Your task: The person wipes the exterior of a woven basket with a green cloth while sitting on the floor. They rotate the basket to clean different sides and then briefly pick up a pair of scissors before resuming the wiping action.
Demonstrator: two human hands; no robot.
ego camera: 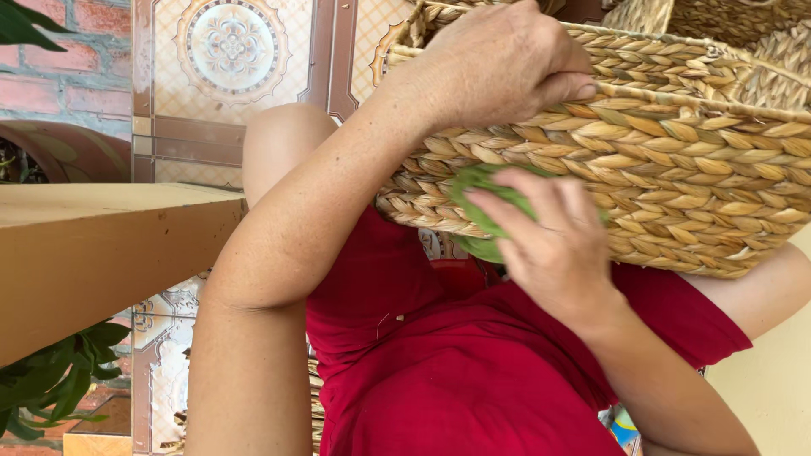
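A woven straw basket (693, 169) fills the upper right, held above my lap in red clothing (473, 371). My left hand (498, 59) reaches up from the lower left and grips the basket's braided rim, fingers curled over the edge. My right hand (549, 245) comes in from the lower right and presses a green cloth (477, 190) against the basket's outer side wall near its bottom edge. Much of the cloth is covered by my fingers.
A light wooden tabletop edge (101, 253) juts in at the left. Patterned floor tiles (232, 46) and a brick wall (59, 59) lie behind. Green plant leaves (59, 371) hang at the lower left. More woven basketwork (718, 17) shows at the top right.
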